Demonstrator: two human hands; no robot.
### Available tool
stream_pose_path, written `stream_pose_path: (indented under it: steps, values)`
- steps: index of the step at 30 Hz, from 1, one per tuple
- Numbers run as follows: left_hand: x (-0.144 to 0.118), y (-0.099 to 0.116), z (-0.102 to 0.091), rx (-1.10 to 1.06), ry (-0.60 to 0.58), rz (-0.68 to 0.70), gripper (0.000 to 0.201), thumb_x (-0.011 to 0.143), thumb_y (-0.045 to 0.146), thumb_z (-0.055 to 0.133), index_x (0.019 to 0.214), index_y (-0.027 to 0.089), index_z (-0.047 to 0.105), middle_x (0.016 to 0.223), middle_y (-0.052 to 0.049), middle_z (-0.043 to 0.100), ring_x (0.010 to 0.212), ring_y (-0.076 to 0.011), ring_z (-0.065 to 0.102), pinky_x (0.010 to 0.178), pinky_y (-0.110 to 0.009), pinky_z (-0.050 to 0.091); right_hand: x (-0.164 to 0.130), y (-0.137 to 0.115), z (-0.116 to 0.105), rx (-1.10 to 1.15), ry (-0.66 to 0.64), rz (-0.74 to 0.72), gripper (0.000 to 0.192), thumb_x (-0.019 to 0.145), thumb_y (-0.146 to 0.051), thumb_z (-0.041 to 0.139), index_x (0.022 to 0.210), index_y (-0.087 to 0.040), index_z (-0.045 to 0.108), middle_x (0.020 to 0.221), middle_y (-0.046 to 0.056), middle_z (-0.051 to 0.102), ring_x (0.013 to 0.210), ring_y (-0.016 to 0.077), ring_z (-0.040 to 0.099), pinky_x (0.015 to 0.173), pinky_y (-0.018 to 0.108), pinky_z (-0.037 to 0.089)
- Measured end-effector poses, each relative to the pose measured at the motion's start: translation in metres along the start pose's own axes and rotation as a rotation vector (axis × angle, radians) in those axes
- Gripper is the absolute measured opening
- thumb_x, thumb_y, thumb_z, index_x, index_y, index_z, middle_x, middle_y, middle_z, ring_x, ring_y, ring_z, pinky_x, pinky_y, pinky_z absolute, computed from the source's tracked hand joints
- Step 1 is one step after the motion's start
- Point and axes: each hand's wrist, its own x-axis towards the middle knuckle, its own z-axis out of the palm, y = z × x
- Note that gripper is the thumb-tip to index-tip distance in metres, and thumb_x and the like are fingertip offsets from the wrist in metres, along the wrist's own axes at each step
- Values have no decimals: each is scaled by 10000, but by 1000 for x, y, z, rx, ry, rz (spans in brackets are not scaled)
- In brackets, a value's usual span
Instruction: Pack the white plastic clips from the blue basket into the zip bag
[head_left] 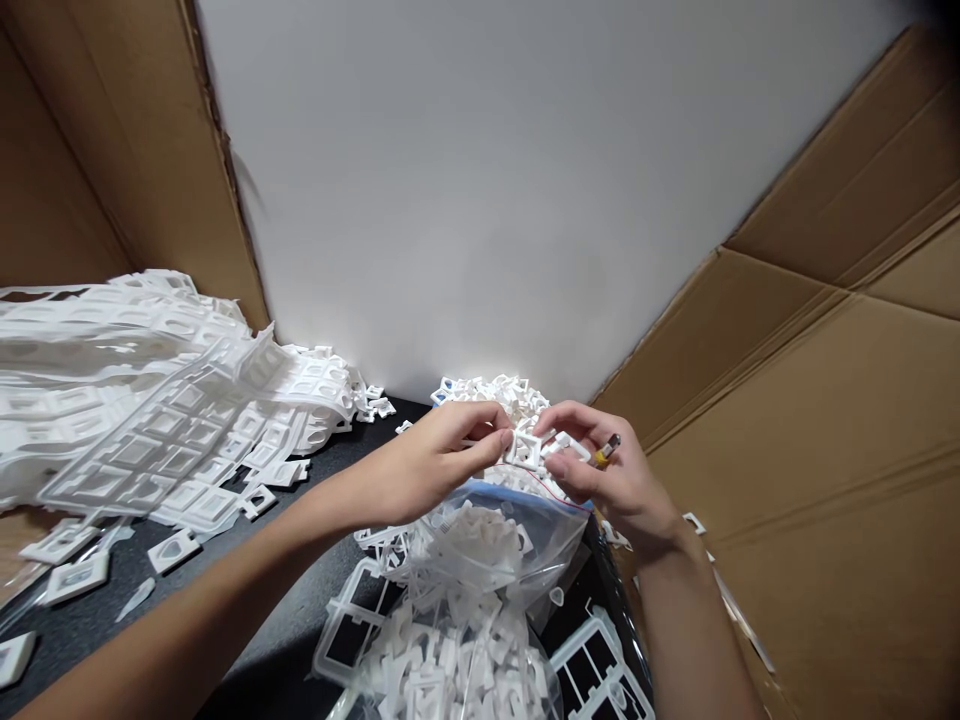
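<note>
Left hand: thumb and forefinger of the left hand [442,455] pinch the edge of a small white square open frame [527,451].
Right hand: the curled right hand [626,475] grips a second white angular frame piece [568,446] and a slim tool with a yellow band and dark end [604,451].
Position: both pieces are above the mouth of a clear plastic bag with a blue edge and red seal line [559,548].
Handling: probably light and fairly stiff; smooth faces may slip, and narrow walls could crack or bend.
Grip point: a straight side or corner, fingertips only; thin bars are the likely weak spots.
Bag: limp, glossy film, creased; white pieces show through it.
Behind hands: a loose heap of white moulded-looking pieces [502,393].
Left side: layered white sheets of connected frames [157,430], on a dark speckled worktop [75,632].
Enclosure: brown corrugated cardboard panels [810,400] flank a smooth pale-grey board [525,180].
</note>
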Motion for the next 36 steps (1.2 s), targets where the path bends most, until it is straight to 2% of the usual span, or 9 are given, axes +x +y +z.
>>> stream_pose_path:
  steps: [3, 7, 14, 18, 23, 27, 29, 33, 36]
  values:
    - [-1, 2, -4, -17, 11, 15, 182, 1074, 254, 549, 903, 191, 553, 798, 50, 436, 708, -125, 381, 618, -268, 312, -2, 4, -6, 87, -7, -23, 300, 856, -405, 872, 1057, -235, 728, 675, -65, 447, 499, 59, 299, 460, 228, 231]
    - [-1, 5, -9, 54, -29, -24, 258, 1083, 305, 539, 850, 194, 528, 768, 49, 410, 692, -128, 369, 599, -277, 292, -6, 4, -13, 208, -69, -2, 258, 938, -454, 776, 1027, -220, 713, 712, -29, 495, 562, 83, 289, 478, 230, 183]
    - [-1, -2, -8, 258, -164, -95, 288, 1088, 404, 558, 929, 192, 670, 784, 30, 562, 682, -129, 462, 600, -289, 334, -6, 3, -14, 205, -155, 70, 228, 1008, -443, 691, 1056, -225, 738, 727, -25, 474, 582, 91, 286, 494, 238, 180]
    - [1, -4, -4, 197, -128, -90, 329, 1101, 448, 542, 949, 194, 686, 764, 35, 510, 675, -123, 439, 597, -288, 327, -4, 1, -8, 100, -197, 114, 275, 1020, -472, 677, 1074, -214, 755, 762, -12, 495, 596, 93, 287, 497, 241, 182]
    - [1, -8, -3, 108, -98, -97, 403, 1083, 538, 570, 883, 189, 609, 763, 36, 455, 681, -126, 389, 585, -290, 296, -5, -2, -2, 28, -206, 85, 255, 1011, -473, 704, 1075, -228, 740, 748, -34, 463, 601, 96, 326, 508, 238, 232]
    - [2, -9, -5, -15, -148, -79, 299, 1063, 504, 623, 1124, 213, 650, 841, 17, 593, 734, -141, 485, 633, -281, 339, -5, -5, -1, -31, -239, 16, 221, 990, -444, 737, 1076, -240, 744, 827, -13, 556, 625, 103, 377, 538, 251, 281]
    - [2, -8, -6, -50, -177, -34, 270, 1073, 468, 617, 1143, 211, 657, 916, -4, 642, 797, -153, 534, 676, -283, 367, -5, -6, -1, -63, -243, -37, 213, 972, -435, 763, 1054, -238, 751, 887, 11, 603, 705, 126, 456, 600, 262, 344]
    - [1, -7, -9, -16, -142, -1, 255, 1066, 437, 621, 985, 196, 637, 814, 26, 544, 724, -137, 468, 639, -276, 337, -3, -4, -3, -77, -184, 9, 368, 926, -423, 823, 1241, -285, 691, 983, 23, 637, 783, 154, 529, 650, 270, 394]
    - [-2, -6, -12, 63, -169, -30, 272, 1056, 441, 614, 942, 196, 634, 769, 35, 508, 676, -133, 433, 603, -273, 324, 0, -1, -6, -160, -127, 93, 486, 872, -389, 883, 1290, -313, 649, 969, -4, 622, 693, 124, 463, 612, 261, 344]
